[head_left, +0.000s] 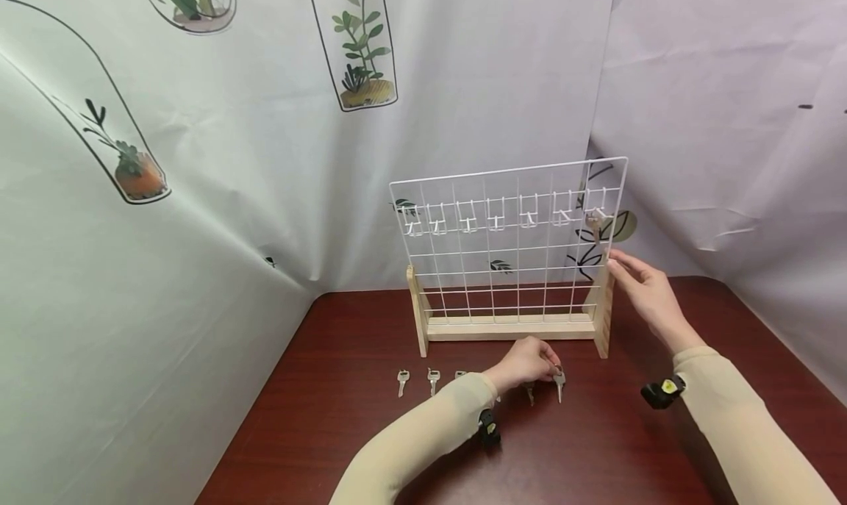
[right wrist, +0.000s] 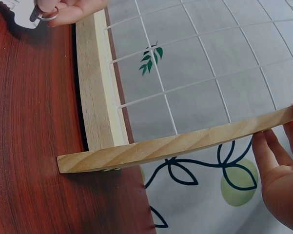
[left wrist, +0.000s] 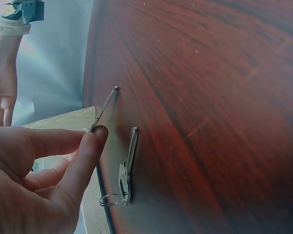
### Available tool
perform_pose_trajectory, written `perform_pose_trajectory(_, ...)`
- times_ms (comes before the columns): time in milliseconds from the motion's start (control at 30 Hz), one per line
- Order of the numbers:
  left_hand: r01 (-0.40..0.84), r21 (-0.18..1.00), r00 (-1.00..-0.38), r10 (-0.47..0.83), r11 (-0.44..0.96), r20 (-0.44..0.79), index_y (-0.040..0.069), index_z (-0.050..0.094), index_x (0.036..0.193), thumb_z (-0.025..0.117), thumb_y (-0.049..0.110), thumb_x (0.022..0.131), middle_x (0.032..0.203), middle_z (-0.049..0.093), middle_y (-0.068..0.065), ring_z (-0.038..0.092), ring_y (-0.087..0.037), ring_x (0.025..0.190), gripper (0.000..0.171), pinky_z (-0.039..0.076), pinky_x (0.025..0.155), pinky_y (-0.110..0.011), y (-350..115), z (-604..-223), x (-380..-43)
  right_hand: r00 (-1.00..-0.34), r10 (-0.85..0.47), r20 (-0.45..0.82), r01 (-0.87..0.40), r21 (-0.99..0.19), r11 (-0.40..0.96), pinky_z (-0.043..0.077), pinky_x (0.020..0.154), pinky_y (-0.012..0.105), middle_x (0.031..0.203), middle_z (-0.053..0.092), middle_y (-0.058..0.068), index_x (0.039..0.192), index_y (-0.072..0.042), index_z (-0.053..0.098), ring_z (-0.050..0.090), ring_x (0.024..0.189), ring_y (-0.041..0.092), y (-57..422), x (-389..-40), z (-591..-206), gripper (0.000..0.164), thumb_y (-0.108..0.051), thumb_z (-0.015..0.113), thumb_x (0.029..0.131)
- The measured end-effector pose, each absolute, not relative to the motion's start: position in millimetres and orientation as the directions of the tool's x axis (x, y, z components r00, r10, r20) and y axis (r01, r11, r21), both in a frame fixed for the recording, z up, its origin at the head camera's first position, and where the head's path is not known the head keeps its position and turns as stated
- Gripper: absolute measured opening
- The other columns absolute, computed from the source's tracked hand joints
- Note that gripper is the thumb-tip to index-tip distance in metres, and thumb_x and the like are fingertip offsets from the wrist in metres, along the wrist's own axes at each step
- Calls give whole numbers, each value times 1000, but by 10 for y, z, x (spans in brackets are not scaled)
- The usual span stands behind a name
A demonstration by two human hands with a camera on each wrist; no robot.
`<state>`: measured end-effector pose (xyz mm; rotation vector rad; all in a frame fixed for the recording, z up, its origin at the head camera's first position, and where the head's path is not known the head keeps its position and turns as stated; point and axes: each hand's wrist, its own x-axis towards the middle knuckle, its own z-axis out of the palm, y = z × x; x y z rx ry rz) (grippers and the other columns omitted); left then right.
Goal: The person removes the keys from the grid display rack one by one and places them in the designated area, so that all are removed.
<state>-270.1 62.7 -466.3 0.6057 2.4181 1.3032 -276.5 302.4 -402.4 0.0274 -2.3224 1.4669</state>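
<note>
My left hand (head_left: pixel 529 359) pinches a silver key (head_left: pixel 559 386) by its ring end between thumb and fingertips, low over the table. In the left wrist view the held key's blade (left wrist: pixel 106 106) points away from the fingertips, and another key (left wrist: pixel 128 170) with a wire ring lies beside it. My right hand (head_left: pixel 645 292) grips the wooden side post (right wrist: pixel 185 139) of a white wire grid rack (head_left: pixel 503 253), thumb on one face and fingers on the other. On the rack's rightmost hook hangs a key (head_left: pixel 595 227).
Several white hooks (head_left: pixel 496 223) run along the grid's upper part. Left of my left hand, a row of keys (head_left: pixel 433 381) lies on the dark red table (head_left: pixel 317 431), partly hidden by the left forearm. A printed curtain (head_left: pixel 265 123) closes off the back and sides.
</note>
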Motion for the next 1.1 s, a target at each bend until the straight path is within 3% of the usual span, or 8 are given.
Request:
perform_pose_trajectory(333, 224, 805, -853, 510, 549, -111, -2, 74, 80, 73, -4, 85, 61, 62, 4, 59, -2, 51, 5, 52, 52, -16, 633, -4692, -2711, -927, 187, 326, -208, -860, 466, 46, 100, 20, 152, 46, 16, 150, -12, 48, 49, 122, -2, 3029, -2782, -4026, 58, -44, 54, 103)
perform_pose_trajectory(633, 218, 808, -852, 510, 548, -116, 0, 72, 78, 73, -5, 84, 63, 63, 3, 61, -2, 51, 8, 53, 52, -16, 648, -4715, -2736, -925, 186, 330, -212, -858, 468, 45, 99, 19, 151, 46, 18, 150, -11, 48, 48, 124, 0, 3039, -2786, -4036, 58, -44, 54, 103)
perform_pose_trajectory(833, 195, 815, -853, 504, 546, -133, 2, 71, 77, 74, -5, 83, 62, 63, 3, 61, -3, 51, 10, 53, 52, -17, 649, -4686, -2731, -927, 184, 326, -209, -858, 470, 45, 103, 24, 153, 44, 17, 151, -12, 47, 47, 126, 1, 3044, -2781, -4027, 58, -44, 53, 104)
perform_pose_trajectory(1100, 159, 825, -852, 497, 542, -163, -1, 71, 80, 72, -8, 84, 63, 63, 1, 64, -6, 54, 8, 56, 54, -20, 628, -4661, -2721, -923, 184, 339, -222, -858, 464, 43, 94, 12, 150, 49, 10, 150, -12, 49, 48, 120, -6, 3040, -2776, -4029, 56, -43, 55, 103)
